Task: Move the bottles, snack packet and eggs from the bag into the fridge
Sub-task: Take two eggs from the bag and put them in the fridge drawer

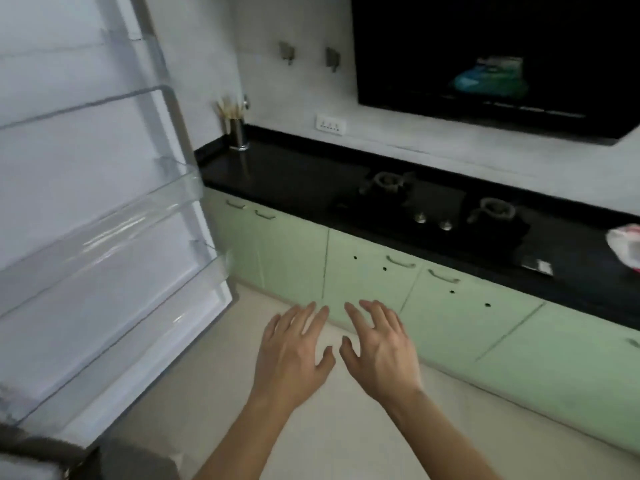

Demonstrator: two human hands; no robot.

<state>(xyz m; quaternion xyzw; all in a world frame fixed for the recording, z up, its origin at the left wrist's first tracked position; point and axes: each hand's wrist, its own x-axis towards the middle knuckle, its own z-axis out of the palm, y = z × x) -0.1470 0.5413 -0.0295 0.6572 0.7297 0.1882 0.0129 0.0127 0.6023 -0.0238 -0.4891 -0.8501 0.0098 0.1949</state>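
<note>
**Both hands free, bag far off to your right**

The bag (625, 245) is a white and red plastic one sitting on the black counter (294, 174) at the far right edge of the view, past the stove (433, 209). Only part of it shows. You cannot see any bottles, snack packet or eggs from here, so there is no telling how much is in it.

The fridge door (194, 237) stands open on your left, well apart from the bag. Its clear door shelves (104, 237) face you, and no bottle shows in them. The inside of the fridge is out of view.

Your left hand (294, 351) and right hand (381, 348) hang side by side over the floor (346, 427), palms down. The fingers are spread and relaxed, holding nothing and touching nothing. They sit in front of the green cabinets (363, 271), between fridge and bag, which reads as you being between trips rather than reaching for anything.

The next reach most likely goes right, towards the bag. With the door left open, you probably won't need a hand for it when you come back loaded.
</note>
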